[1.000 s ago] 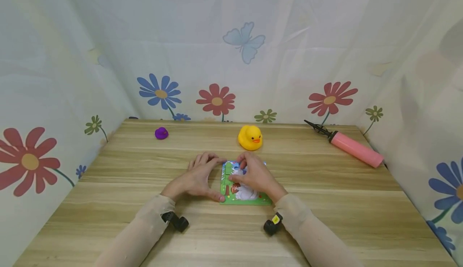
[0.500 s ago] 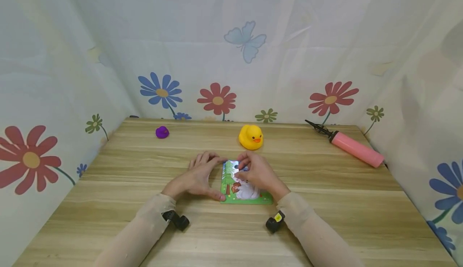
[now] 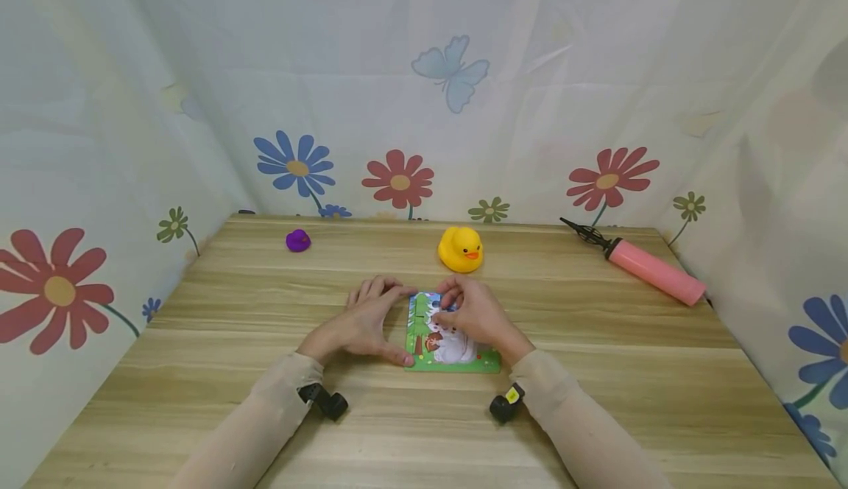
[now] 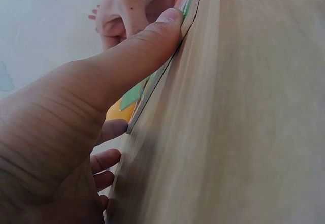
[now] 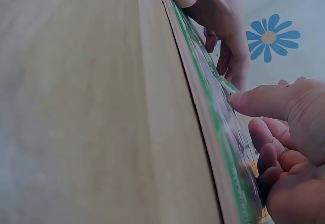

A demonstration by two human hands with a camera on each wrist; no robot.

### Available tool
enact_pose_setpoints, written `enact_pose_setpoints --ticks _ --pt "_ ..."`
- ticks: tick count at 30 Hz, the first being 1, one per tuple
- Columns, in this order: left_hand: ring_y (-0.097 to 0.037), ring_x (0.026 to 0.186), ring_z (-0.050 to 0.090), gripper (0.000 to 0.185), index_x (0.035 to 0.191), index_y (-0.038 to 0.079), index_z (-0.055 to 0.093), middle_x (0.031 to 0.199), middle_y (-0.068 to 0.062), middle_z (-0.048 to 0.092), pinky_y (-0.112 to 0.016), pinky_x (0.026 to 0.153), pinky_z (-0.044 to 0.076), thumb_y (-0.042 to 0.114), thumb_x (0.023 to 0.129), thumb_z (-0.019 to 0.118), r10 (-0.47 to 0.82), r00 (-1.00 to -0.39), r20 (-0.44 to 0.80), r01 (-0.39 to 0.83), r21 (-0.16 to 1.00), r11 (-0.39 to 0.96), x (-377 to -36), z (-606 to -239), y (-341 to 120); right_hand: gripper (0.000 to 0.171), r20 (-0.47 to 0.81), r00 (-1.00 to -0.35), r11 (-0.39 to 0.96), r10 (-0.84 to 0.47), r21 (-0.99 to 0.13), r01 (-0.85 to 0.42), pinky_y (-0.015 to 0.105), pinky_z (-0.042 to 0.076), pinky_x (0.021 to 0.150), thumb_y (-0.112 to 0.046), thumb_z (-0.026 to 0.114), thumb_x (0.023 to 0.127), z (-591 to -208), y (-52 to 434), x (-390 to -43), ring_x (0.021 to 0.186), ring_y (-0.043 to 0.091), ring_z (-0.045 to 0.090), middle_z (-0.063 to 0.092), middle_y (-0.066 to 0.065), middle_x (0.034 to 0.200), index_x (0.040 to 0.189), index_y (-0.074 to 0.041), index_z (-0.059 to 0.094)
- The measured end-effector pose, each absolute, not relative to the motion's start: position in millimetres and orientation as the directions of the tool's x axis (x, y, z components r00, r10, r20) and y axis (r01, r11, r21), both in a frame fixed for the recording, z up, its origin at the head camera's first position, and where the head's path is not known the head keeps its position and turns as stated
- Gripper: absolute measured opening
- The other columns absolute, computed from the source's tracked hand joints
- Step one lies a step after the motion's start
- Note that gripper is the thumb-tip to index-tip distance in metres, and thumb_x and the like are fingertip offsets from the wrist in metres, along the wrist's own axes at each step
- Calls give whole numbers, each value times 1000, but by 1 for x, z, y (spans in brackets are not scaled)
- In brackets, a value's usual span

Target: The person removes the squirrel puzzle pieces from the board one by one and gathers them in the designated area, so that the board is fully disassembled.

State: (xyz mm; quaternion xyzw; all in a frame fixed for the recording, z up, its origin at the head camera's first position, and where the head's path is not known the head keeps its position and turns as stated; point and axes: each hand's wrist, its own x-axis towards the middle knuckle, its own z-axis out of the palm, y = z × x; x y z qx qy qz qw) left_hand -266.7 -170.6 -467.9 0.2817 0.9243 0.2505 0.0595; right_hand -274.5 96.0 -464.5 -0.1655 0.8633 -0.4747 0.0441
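Observation:
A green-framed picture puzzle board [image 3: 457,356] lies flat on the wooden table [image 3: 596,378], near the front middle. My left hand [image 3: 367,323] braces its left edge, thumb [image 4: 147,46] straight against the near-left corner and fingers reaching the far-left corner. My right hand [image 3: 475,316] rests on top of the board and covers its right half. Its thumb tip [image 5: 238,99] presses on the picture while the other fingers [image 5: 274,148] are curled. No loose piece shows in it. The board's edge [image 5: 213,117] runs close past the right wrist camera.
A yellow rubber duck [image 3: 460,249] sits just behind the board. A small purple toy [image 3: 298,240] lies at the back left, a pink hand pump [image 3: 645,268] at the back right. Flowered curtains close in the table on three sides.
My right hand has slid slightly to the right on the board, uncovering more of the picture's left side. The left hand and the board have stayed put.

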Motion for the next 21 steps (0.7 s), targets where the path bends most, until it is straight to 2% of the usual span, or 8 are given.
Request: enact_pose_setpoints --ticks 11,21 --pt "-40 152 31 128 169 21 46 167 -14 35 -66 121 24 74 66 99 547 -837 24 486 493 722 -266 -466 -170 41 87 -930 502 -357 -822 -270 30 48 82 -18 96 91 -459 105 -277 92 22 59 74 2 110 124 -9 73" --pt "-39 152 31 126 169 25 45 167 -14 37 -69 120 25 75 66 99 549 -834 44 495 498 712 -265 -468 -171 42 111 -908 385 -405 -880 -279 32 54 91 -15 94 93 -448 116 -281 104 28 63 73 12 118 129 -6 73"
